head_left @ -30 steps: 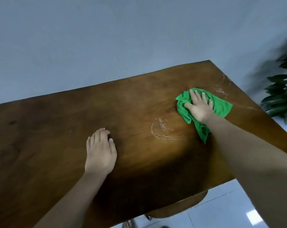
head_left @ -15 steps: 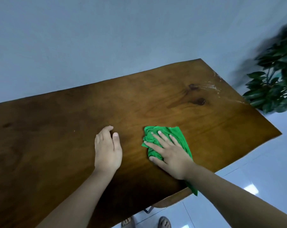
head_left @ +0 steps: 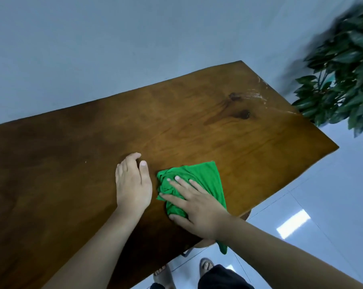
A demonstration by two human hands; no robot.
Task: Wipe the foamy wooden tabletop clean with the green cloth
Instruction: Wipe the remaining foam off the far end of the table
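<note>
Head view: near the worktop's (head_left: 197,122) front edge, the right hand (head_left: 199,207) lies flat, fingers spread, pressing the green cloth (head_left: 205,176) down; one cloth corner hangs off that edge. Just left of the cloth, the left hand (head_left: 132,182) rests palm-down, holding nothing. Beyond the cloth, foam streaks (head_left: 257,97) mark the far right corner, beside a plant (head_left: 339,80).

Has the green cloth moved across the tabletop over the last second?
Yes. The green cloth went from beside the foam streaks at the far right corner toward the near edge, now next to the left hand.
</note>
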